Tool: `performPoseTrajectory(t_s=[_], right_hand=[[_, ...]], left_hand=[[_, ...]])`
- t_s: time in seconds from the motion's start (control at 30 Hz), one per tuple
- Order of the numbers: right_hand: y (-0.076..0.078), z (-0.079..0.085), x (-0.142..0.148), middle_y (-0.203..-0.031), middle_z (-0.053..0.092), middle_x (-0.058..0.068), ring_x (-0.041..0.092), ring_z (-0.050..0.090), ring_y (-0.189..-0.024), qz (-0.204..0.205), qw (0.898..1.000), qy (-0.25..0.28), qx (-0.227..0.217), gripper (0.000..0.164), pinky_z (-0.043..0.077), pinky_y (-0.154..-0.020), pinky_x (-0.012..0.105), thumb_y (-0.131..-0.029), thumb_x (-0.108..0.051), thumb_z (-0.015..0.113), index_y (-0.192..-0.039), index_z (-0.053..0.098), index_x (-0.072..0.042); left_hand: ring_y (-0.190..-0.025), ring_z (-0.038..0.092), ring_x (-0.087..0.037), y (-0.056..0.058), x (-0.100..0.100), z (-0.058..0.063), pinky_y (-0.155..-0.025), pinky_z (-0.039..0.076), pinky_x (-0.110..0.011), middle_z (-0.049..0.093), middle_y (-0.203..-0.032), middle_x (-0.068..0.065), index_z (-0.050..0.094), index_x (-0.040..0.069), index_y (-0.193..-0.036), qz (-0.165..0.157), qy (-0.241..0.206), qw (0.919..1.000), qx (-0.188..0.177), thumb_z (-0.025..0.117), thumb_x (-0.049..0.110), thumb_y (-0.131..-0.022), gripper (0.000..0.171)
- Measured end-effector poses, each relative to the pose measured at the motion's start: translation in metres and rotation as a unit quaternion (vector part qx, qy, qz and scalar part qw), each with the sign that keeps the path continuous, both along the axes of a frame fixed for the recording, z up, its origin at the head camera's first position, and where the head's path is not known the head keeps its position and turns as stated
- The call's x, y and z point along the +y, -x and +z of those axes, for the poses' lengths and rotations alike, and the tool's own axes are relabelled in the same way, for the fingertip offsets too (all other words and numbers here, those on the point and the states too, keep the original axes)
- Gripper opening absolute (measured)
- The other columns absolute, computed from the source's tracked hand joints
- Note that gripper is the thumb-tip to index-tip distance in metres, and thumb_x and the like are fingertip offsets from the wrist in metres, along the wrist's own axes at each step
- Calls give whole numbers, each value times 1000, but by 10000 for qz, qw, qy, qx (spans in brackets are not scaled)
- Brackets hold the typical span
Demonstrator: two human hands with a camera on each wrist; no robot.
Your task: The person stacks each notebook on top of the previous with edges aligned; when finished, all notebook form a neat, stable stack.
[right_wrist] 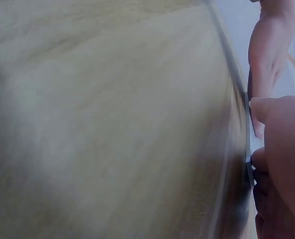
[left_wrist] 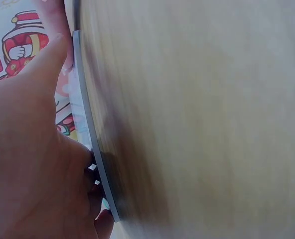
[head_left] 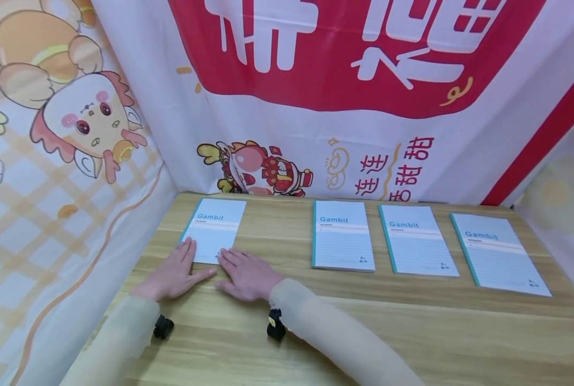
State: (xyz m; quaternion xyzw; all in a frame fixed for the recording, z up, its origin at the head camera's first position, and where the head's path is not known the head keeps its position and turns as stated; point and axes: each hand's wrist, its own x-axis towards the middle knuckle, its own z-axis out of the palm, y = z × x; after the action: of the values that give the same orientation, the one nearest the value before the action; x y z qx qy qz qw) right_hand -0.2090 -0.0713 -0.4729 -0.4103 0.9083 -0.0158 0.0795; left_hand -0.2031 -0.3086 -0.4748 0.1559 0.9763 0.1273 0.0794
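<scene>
A light-blue notebook (head_left: 215, 228) marked "Gambit" lies flat at the left of the table, its teal spine facing left. My left hand (head_left: 171, 273) touches its lower left corner with extended fingers, the thumb pointing right. At the lower right corner, my right hand (head_left: 248, 273) rests its fingers on the cover, partly hiding the small print there. In the left wrist view the notebook's thin edge (left_wrist: 91, 127) runs beside the left hand (left_wrist: 33, 144). The right wrist view has the right hand (right_wrist: 284, 164) at that same edge.
Further right lie a second notebook (head_left: 342, 236), a third (head_left: 417, 240) and another notebook (head_left: 501, 254), all alike and slightly spaced. They sit on a wooden table (head_left: 238, 343). A printed cloth (head_left: 277, 102) hangs behind, and a patterned cloth (head_left: 98, 214) borders the left side.
</scene>
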Motion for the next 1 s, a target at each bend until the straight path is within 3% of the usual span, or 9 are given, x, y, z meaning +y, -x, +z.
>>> performPoseTrajectory(t_s=[0.37, 0.6, 0.8, 0.9, 1.0], right_hand=[[-15, 6, 19, -167, 20, 5, 19, 19, -152, 44, 9987, 482, -127, 69, 16, -123, 35, -109, -54, 30, -161, 26, -9], [-30, 7, 27, -167, 20, 4, 19, 21, -151, 62, 9987, 511, -71, 72, 18, -122, 34, -108, -58, 26, -161, 27, -10], [-34, 6, 30, -166, 22, 5, 19, 23, -151, -21, 9964, 797, -305, 72, 20, -121, 33, -107, -59, 26, -160, 30, -10], [-31, 7, 31, -164, 28, 7, 19, 27, -149, -290, 9860, 1445, -785, 73, 23, -120, 34, -107, -59, 32, -159, 34, -8], [-25, 10, 33, -161, 35, 7, 19, 33, -146, -810, 9599, 2316, -1355, 73, 28, -118, 35, -104, -58, 46, -158, 37, -9]], left_hand=[[-146, 13, -55, -21, 21, 13, -118, 17, -63, 10, -158, -40, 18, -21, -150, 53, 14, 9999, -85, 47, 67, -99, 106], [-146, 11, -54, -41, 28, 19, -118, 16, -63, 9, -159, -38, 17, -21, -151, 123, -139, 9996, -192, 48, 67, -99, 106], [-145, 16, -55, -43, 31, 22, -116, 19, -65, 14, -159, -38, 23, -19, -150, 334, -459, 9982, -201, 48, 68, -98, 104], [-142, 23, -56, -36, 28, 24, -113, 23, -68, 24, -156, -38, 31, -16, -150, 616, -869, 9942, -153, 48, 66, -99, 98], [-138, 31, -57, -26, 22, 28, -110, 27, -70, 33, -152, -38, 36, -13, -149, 1039, -1431, 9842, -75, 47, 63, -101, 90]])
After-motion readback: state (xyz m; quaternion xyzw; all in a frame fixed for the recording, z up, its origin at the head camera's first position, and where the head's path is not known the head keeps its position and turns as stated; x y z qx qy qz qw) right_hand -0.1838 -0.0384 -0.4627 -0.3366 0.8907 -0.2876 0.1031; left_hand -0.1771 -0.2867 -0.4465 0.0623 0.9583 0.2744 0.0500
